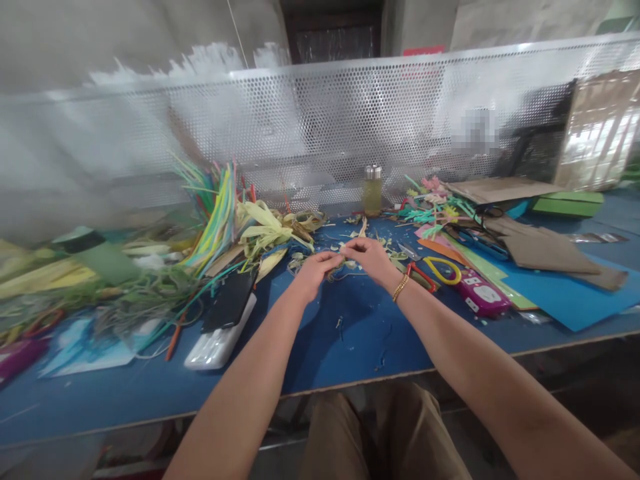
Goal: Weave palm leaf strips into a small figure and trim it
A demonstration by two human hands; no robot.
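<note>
Above the blue table point(350, 340), my left hand point(316, 272) and my right hand point(371, 259) meet at the fingertips. Both are closed in a pinch. What lies between the fingers is too small and hidden to name. Just behind my right hand a pale dry strip point(363, 227) sticks up; whether it is held, I cannot tell. Husk and plant scraps lie around and beyond the fingers. To the left is a pile of pale corn husks point(267, 227). Scissors with yellow handles point(443, 270) lie right of my right wrist.
On the left are a black phone point(230, 300) on a white case point(220, 350), and colourful pipe cleaners point(217, 213). A bottle point(373, 190) stands at the back before a perforated metal screen point(330, 127). A purple power strip point(483, 293), coloured paper and cardboard point(545, 247) lie right.
</note>
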